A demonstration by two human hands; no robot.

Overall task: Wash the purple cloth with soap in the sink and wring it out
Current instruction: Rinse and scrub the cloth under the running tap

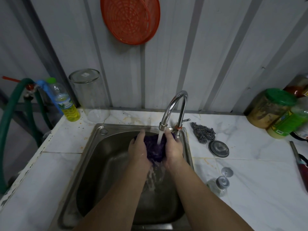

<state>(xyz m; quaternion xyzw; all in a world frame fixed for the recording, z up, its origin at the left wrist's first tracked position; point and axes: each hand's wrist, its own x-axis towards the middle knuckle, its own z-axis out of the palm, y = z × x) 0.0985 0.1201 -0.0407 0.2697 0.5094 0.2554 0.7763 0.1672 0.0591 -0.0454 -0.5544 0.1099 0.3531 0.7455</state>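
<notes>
The purple cloth [154, 150] is bunched up over the steel sink [100, 147], right under the running stream from the chrome tap [176, 107]. My left hand [139, 150] grips its left side and my right hand [173, 150] grips its right side. Water pours off the cloth's lower end into the basin. A bottle of yellow liquid soap [66, 104] stands at the back left corner of the counter.
An upturned glass jar [90, 94] stands beside the soap bottle. Steel wool [203, 133], a round metal lid [218, 148] and an upturned stemmed glass [220, 182] lie right of the sink. Green-lidded jars [273, 109] fill the far right. A green hose [10, 114] hangs left.
</notes>
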